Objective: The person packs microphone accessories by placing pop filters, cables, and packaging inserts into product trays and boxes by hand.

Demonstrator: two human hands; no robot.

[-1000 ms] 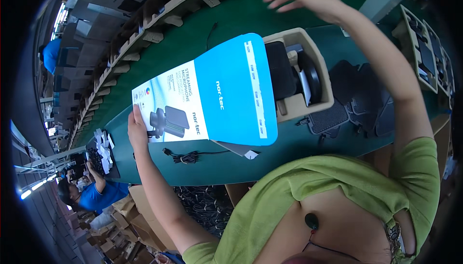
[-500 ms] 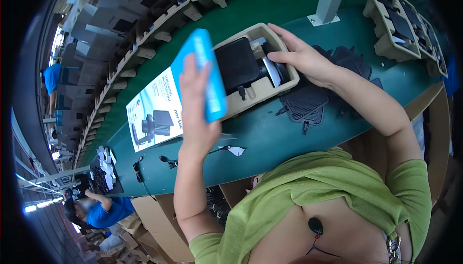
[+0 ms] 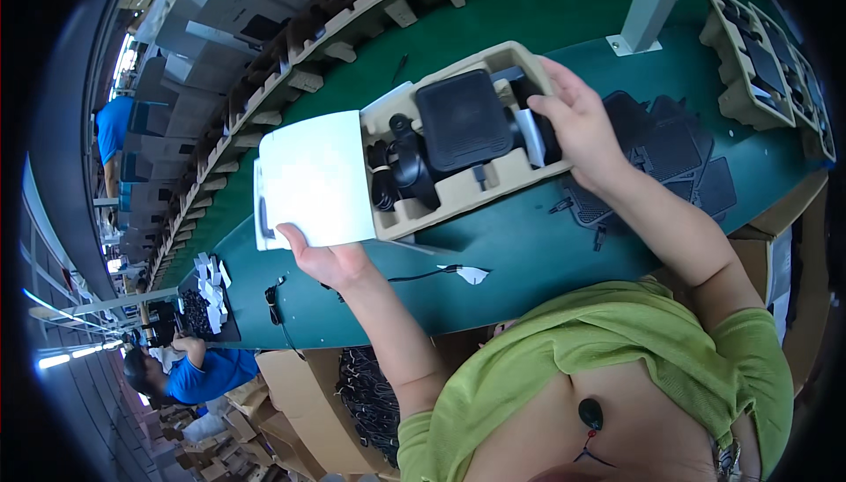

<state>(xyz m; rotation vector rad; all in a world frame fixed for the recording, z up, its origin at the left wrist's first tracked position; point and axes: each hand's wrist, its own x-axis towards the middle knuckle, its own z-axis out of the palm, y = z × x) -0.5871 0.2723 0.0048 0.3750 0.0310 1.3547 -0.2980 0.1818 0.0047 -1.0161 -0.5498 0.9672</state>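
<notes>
A beige molded pulp tray (image 3: 529, 163) is tilted above the green table. In it lie a black square mesh panel (image 3: 465, 121), a round black stand part (image 3: 407, 160) and a coiled black cable (image 3: 382, 187). My right hand (image 3: 582, 121) grips the tray's right end, thumb over the rim beside a small white piece (image 3: 530, 137). At the tray's left end is a white box (image 3: 313, 178), its bare white face toward me and overlapping the tray's end. My left hand (image 3: 330, 262) holds this box at its lower edge, thumb on the face, other fingers hidden underneath.
Several black mesh panels (image 3: 674, 147) lie right of the tray. Filled pulp trays (image 3: 749, 77) stand at the far right, near a metal post (image 3: 652, 6). A row of trays (image 3: 308, 77) lines the back. Loose cables (image 3: 273, 306) lie in front; a co-worker (image 3: 207, 376) sits at far left.
The box has turned from its printed and blue sides to a bare white face. My left hand has moved down to its lower edge. More of the tray's contents show; my right hand keeps its grip.
</notes>
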